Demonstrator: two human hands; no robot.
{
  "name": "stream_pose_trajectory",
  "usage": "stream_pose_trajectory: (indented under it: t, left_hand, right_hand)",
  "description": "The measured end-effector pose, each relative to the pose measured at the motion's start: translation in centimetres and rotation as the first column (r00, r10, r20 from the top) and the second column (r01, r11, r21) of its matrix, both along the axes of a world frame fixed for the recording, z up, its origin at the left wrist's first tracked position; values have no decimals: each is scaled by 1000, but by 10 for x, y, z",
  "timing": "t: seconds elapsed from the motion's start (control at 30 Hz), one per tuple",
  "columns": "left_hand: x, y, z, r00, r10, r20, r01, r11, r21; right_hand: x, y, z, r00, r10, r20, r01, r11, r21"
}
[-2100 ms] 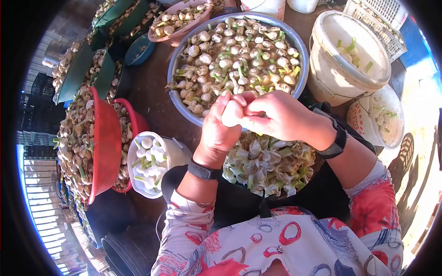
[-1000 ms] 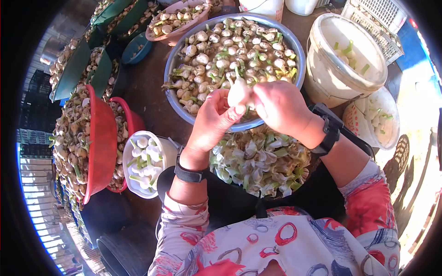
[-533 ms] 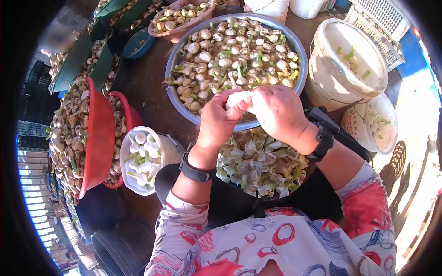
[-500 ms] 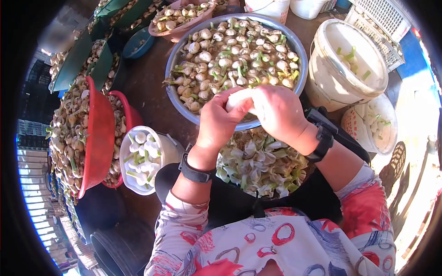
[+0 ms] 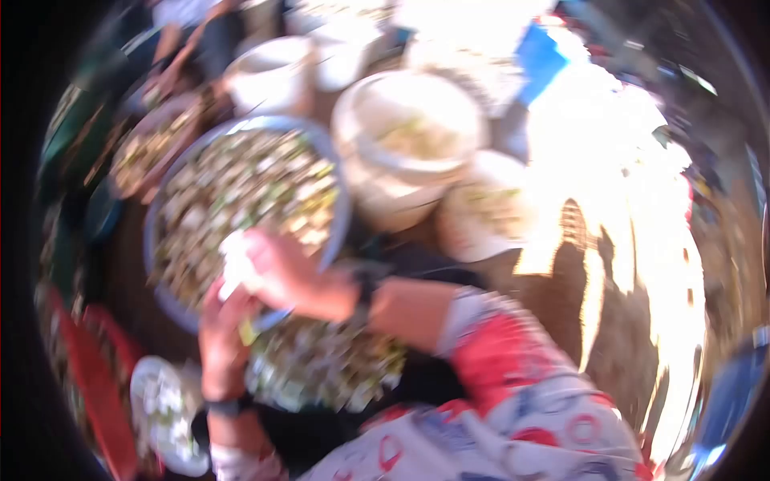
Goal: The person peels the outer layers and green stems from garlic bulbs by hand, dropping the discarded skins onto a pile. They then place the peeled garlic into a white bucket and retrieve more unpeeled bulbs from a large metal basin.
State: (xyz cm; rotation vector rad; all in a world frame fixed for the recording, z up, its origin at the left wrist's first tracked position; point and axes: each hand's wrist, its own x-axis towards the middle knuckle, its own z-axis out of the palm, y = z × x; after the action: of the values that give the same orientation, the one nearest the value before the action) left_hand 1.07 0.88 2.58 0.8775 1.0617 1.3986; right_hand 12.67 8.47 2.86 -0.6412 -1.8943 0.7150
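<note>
The whole view is smeared by motion. A white garlic bulb (image 5: 233,258) is held between my two hands, over the near side of a blue-rimmed basin (image 5: 343,210). My right hand (image 5: 281,271) is curled round the bulb from above and the right. From below, my left hand (image 5: 224,337) closes on it, with a yellow-green bit, perhaps the stem, by the palm. Unpeeled garlic bulbs (image 5: 241,184) fill the basin. Beneath my wrists lies a heap of pale garlic skins (image 5: 321,365).
A white tub of peeled garlic (image 5: 168,413) stands at lower left, beside red basins (image 5: 100,389). Right of the blue-rimmed basin are a large white bucket (image 5: 401,180) and a smaller one (image 5: 461,228). Another person's arm (image 5: 180,64) shows at upper left.
My view has swung to the right, so the basin and both hands now appear further left and blurred. The bulb stays between my hands. Another person's arms have come into view.
</note>
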Motion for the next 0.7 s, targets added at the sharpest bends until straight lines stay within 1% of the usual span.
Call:
stream_pose_trajectory:
  t: [0.03,0.07,0.1,0.13,0.17,0.2,0.23,0.27,0.3,0.33,0.37,0.4,0.43,0.47,0.5,0.53,0.57,0.6,0.63,0.67,0.7]
  left_hand:
    - [-5,0,-9,997,-18,79,20,999,-31]
    - [-9,-3,-18,980,87,181,-80,996,-44]
    - [-22,-3,-32,967,141,210,-125,988,-89]
    - [-25,4,-29,954,145,263,-105,982,-159]
    - [-28,5,-27,916,193,352,-117,967,-227]
    - [-37,8,-48,929,209,305,-156,970,-188]
    - [-45,8,-71,940,227,256,-195,970,-146]
    - [-42,10,-77,942,214,260,-185,974,-131]
    - [-38,11,-80,990,137,42,-137,991,-6]
    - [-27,9,-66,979,86,-187,-66,992,108]
    - [-18,5,-48,967,-55,-249,81,992,98]
    - [-7,3,-33,995,-84,60,86,996,-32]
    - [-3,1,-25,930,-68,361,133,978,-159]
    - [-1,-1,-41,990,-144,-8,144,989,32]
    - [6,0,-10,934,-146,327,231,943,-240]
    - [5,5,-15,958,-118,260,183,953,-240]
    - [-3,1,-29,981,-65,185,113,959,-261]
    - [-6,-4,-28,989,-5,147,44,963,-266]
    - [-4,-6,-26,992,50,117,-18,966,-258]
    - [-6,-7,-26,993,80,87,-52,955,-292]
    - [-7,-6,-27,994,92,61,-68,947,-313]
  right_hand:
    - [-1,6,-3,988,-136,69,147,970,-194]
    - [2,12,-3,965,-261,25,261,948,-181]
    - [6,19,-1,932,-362,-37,350,919,-179]
    - [13,32,-7,939,-327,103,335,940,-67]
    - [22,41,-17,928,-281,245,282,959,32]
    - [28,40,-34,855,-246,456,221,969,110]
    - [33,35,-45,643,-143,752,137,988,70]
    - [30,24,-44,745,-149,650,102,989,110]
    - [26,14,-36,832,-128,540,60,988,142]
    - [20,4,-22,930,1,367,-28,997,68]
    - [17,-6,-7,978,128,168,-132,991,13]
    - [19,-13,1,965,149,215,-153,988,2]
    - [22,-13,3,967,146,209,-150,989,4]
    - [26,-10,6,966,50,252,-24,994,-105]
    - [31,-5,11,951,-33,308,101,973,-209]
    - [52,-1,27,946,-116,303,175,969,-172]
    - [79,6,44,916,-186,356,241,963,-117]
    - [106,22,43,876,-280,393,349,930,-113]
    - [139,35,49,802,-403,442,458,888,-22]
    - [178,54,42,702,-522,484,564,823,69]
    - [218,64,41,685,-555,472,644,764,-37]
